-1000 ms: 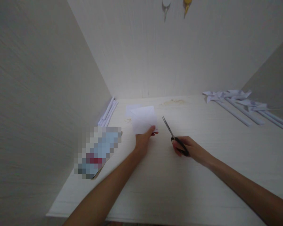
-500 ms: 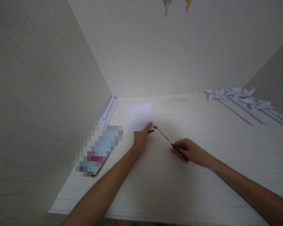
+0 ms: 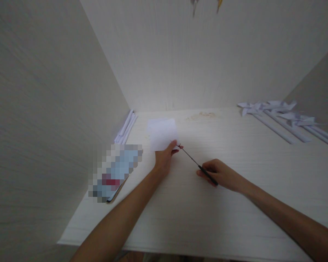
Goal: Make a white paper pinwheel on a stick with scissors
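- Left hand (image 3: pixel 164 158): grip pinched tight on the near right corner of a white paper sheet (image 3: pixel 162 134), held just above the desk (image 3: pixel 196 214).
- Right hand (image 3: pixel 221 174): grip closed around black-handled scissors (image 3: pixel 199 167), blade tips meeting that paper corner, forearm stretched across the desk.

Paper pinwheels (image 3: pixel 276 111) far right; rolled paper sticks (image 3: pixel 125 127) by left wall.

Home craft nook, pale wooden desk (image 3: pixel 196 218), paper pinwheels (image 3: pixel 276 109), rolled paper sticks (image 3: pixel 125 127)

A pixelated object (image 3: pixel 115 173) — unreadable — lies by the left wall.
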The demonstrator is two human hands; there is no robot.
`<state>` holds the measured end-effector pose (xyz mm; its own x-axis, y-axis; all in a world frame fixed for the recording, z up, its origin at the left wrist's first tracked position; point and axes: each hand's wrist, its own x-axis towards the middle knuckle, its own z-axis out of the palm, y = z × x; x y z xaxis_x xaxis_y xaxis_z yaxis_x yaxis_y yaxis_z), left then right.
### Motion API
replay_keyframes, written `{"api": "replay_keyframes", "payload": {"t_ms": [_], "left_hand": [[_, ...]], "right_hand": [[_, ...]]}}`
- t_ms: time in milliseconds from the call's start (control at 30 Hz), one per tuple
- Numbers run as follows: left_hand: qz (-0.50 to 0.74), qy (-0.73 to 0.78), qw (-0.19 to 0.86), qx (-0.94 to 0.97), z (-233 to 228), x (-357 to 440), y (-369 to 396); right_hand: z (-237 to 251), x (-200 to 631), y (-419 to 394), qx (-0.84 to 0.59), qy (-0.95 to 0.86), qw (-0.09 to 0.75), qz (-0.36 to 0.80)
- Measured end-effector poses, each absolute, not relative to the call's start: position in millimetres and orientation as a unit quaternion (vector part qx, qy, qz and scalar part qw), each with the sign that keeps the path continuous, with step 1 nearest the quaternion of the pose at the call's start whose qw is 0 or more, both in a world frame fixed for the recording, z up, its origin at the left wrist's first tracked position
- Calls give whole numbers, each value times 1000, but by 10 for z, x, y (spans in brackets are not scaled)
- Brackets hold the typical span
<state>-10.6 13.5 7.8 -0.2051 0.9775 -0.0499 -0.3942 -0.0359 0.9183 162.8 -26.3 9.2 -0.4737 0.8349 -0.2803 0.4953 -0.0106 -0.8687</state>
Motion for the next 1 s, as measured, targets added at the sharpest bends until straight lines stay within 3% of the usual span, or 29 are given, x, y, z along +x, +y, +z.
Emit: {"api": "replay_keyframes", "payload": {"t_ms": [1000], "left_hand": [[628,458,525,348,79,-98,130]], "right_hand": [[80,1617,-258,-488,-685,168,515]]}}
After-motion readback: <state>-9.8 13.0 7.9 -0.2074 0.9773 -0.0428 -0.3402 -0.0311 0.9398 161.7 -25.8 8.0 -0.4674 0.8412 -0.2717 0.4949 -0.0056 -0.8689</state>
